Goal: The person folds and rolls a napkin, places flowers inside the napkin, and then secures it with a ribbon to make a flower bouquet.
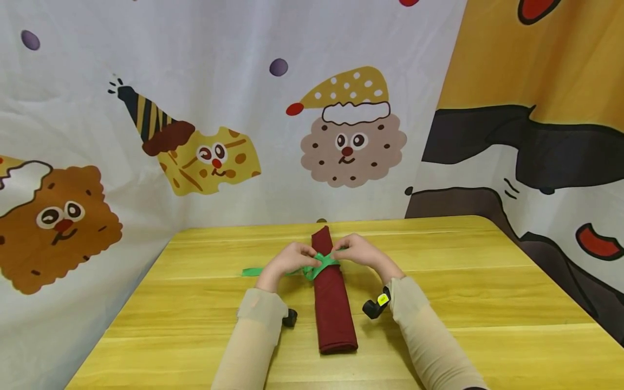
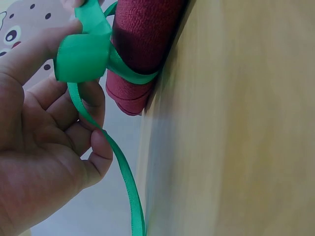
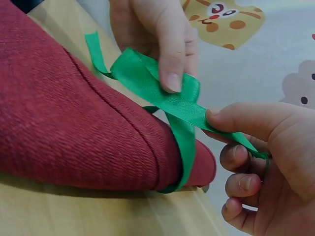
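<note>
A dark red rolled cloth [image 1: 335, 309] lies lengthwise on the table, one end toward the person. Green ribbon [image 1: 325, 264] passes around it in its farther half. My left hand [image 1: 294, 258] pinches a loop of the ribbon between thumb and fingers; the left wrist view shows the loop [image 2: 82, 58] standing beside the roll, with a long tail hanging past the palm. On the other side, my right hand [image 1: 359, 252] pinches another stretch of ribbon [image 3: 184, 109] between thumb and forefinger. Its remaining fingers are curled in the right wrist view. Both hands are close together above the roll.
The wooden table [image 1: 463, 281] has a pale yellow grain. One ribbon tail [image 1: 252, 272] lies on it to the left. Black wrist devices [image 1: 375, 307] hang by both forearms. Behind the table's far edge hangs a curtain [image 1: 219, 43] printed with cartoon biscuits and cheese.
</note>
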A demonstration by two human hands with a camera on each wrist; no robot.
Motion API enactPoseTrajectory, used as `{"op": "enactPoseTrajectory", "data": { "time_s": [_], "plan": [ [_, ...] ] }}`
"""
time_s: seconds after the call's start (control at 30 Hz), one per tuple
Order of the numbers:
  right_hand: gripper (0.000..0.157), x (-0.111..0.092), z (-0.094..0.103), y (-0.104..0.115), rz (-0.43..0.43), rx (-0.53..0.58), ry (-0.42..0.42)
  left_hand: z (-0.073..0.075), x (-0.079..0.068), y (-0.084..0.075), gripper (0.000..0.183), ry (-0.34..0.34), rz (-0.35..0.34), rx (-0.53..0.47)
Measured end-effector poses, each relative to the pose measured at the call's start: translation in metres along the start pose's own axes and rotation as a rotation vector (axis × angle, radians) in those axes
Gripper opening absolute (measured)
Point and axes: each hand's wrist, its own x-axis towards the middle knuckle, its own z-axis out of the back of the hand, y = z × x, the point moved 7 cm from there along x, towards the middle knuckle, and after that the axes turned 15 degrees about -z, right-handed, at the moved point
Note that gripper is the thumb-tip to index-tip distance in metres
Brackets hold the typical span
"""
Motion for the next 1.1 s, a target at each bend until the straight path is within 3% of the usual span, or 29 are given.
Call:
{"op": "enactPoseTrajectory", "data": {
  "time_s": [0.37,0.73,1.1],
  "plan": [
    [0.013,-0.002,-0.016,0.014,0.06,0.013,0.061,-0.002,-0.001,-0.002,0.019,0.01,-0.009,0.001],
    [0.012,-0.002,-0.004,0.005,0.021,0.029,0.008,-0.001,-0.001,-0.001,0.024,0.003,0.004,0.0],
    [0.014,0.001,-0.017,0.011,0.062,0.025,0.026,-0.002,0.001,0.0,0.019,0.022,-0.009,-0.011]
  ]
}}
